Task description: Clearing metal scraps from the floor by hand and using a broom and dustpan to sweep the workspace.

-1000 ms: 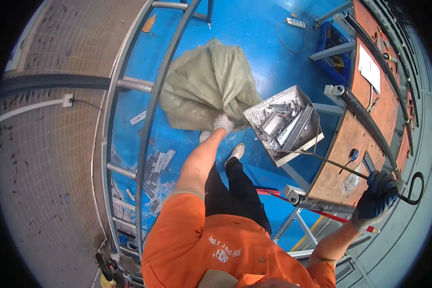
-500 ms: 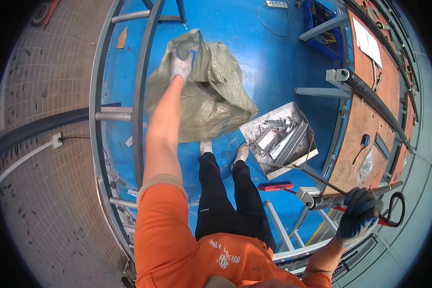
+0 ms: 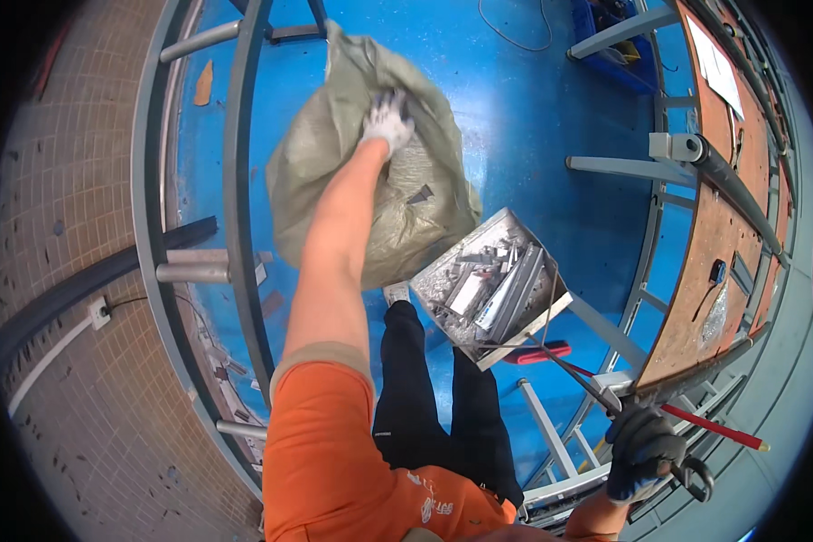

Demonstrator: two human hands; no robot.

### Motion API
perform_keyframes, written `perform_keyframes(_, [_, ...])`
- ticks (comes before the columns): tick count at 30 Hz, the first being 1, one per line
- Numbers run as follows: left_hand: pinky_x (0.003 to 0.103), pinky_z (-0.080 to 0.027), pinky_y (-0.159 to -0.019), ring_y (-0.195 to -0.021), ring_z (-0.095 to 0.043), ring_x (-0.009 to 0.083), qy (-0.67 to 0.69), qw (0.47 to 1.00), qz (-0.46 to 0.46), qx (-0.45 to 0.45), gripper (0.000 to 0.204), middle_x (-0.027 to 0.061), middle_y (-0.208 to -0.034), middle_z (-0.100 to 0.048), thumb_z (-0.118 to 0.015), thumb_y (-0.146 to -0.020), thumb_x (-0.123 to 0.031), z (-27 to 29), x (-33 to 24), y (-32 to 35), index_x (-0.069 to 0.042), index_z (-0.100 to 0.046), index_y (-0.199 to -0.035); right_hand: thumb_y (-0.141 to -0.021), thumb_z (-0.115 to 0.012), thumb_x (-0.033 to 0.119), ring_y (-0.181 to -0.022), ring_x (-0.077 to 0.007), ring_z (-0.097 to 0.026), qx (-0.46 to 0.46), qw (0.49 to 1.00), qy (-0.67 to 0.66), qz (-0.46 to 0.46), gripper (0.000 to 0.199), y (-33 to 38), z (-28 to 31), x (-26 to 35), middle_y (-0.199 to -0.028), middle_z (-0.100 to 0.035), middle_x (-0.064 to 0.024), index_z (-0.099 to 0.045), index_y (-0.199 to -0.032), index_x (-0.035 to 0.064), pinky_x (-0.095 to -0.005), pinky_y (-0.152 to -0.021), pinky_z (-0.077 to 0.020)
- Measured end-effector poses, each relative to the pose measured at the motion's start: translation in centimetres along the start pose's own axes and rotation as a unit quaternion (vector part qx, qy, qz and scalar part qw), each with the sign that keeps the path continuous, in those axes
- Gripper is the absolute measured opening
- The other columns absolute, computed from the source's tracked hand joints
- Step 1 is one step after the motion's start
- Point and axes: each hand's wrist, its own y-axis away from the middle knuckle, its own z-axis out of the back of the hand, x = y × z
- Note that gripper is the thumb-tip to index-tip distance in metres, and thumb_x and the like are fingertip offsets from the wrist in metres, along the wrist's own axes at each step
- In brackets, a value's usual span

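Note:
A large olive-green woven sack (image 3: 325,194) lies crumpled on the floor ahead, its mouth gaping toward me. My left hand (image 3: 388,125), in a white glove with dark fingertips, rests against the sack's upper part, its fingers spread and slightly blurred. A small dark scrap piece (image 3: 420,194) shows on the sack below that hand. In a dark grey and blue glove, my right hand (image 3: 643,452) is closed round the long metal handle (image 3: 574,372) of a box-shaped dustpan (image 3: 556,312). Metal offcuts and shavings (image 3: 488,285) fill the pan, which hangs tilted beside the sack.
A red brush (image 3: 540,352) with a red stick lies under the pan, near my right hand. Grey metal frames (image 3: 237,181) stand left; a wooden-topped bench (image 3: 686,316) runs along the right. A blue crate (image 3: 619,59) sits at the far right on the blue floor.
The dustpan has moved left and nearer the sack, off its former spot, with my right hand shifting left and down. My left hand has moved right and down across the sack, which is spread wider.

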Motion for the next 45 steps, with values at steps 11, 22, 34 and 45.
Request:
perform_keyframes(11, [0.052,-0.033,-0.099,-0.120,-0.044,0.0332,-0.344,0.886,-0.309,0.021,0.043,0.0180,-0.131,-0.051,-0.044,-0.088,-0.024,-8.7,1.3,7.6,-0.008,-0.049,-0.127,-0.091,-0.056,0.048,-0.051,-0.0171,-0.051,0.075,0.997,-0.014,-0.025,0.051,-1.9,1.7,-2.5,-0.055,-0.050,-0.0026,-0.053,-0.058,0.0093,-0.0310,-0.052,-0.0459])
perform_keyframes(22, [0.043,-0.048,-0.085,-0.100,-0.061,0.0334,-0.230,0.915,-0.124,0.307,0.038,0.0187,-0.113,-0.062,-0.047,-0.085,-0.013,-10.6,-1.0,13.6,-0.007,-0.054,-0.121,-0.091,-0.059,0.044,-0.056,-0.0196,-0.054,0.186,0.981,0.031,-0.041,0.047,-3.8,2.1,-3.5,-0.059,-0.051,-0.0037,-0.057,-0.061,0.0077,-0.0332,-0.054,-0.0486])
perform_keyframes(34, [0.049,-0.042,-0.094,-0.107,-0.057,0.0353,-0.155,0.972,-0.148,0.095,0.029,0.0191,-0.113,-0.062,-0.051,-0.081,-0.022,-10.5,-0.8,15.1,-0.006,-0.065,-0.101,-0.091,-0.059,0.043,-0.058,-0.0208,-0.055,0.247,0.968,0.034,-0.029,0.046,-3.2,2.0,-2.0,-0.063,-0.053,-0.0049,-0.059,-0.062,0.0063,-0.0337,-0.054,-0.0484])
perform_keyframes(45, [0.053,-0.035,-0.094,-0.106,-0.051,0.0306,-0.232,0.946,-0.061,0.218,0.042,0.0154,-0.110,-0.059,-0.050,-0.080,-0.024,-5.0,-1.0,21.7,-0.009,-0.053,-0.119,-0.091,-0.059,0.042,-0.059,-0.0212,-0.055,0.208,0.978,-0.028,0.017,0.046,-1.2,2.9,0.9,-0.064,-0.054,-0.0053,-0.059,-0.063,0.0059,-0.0332,-0.055,-0.0486])
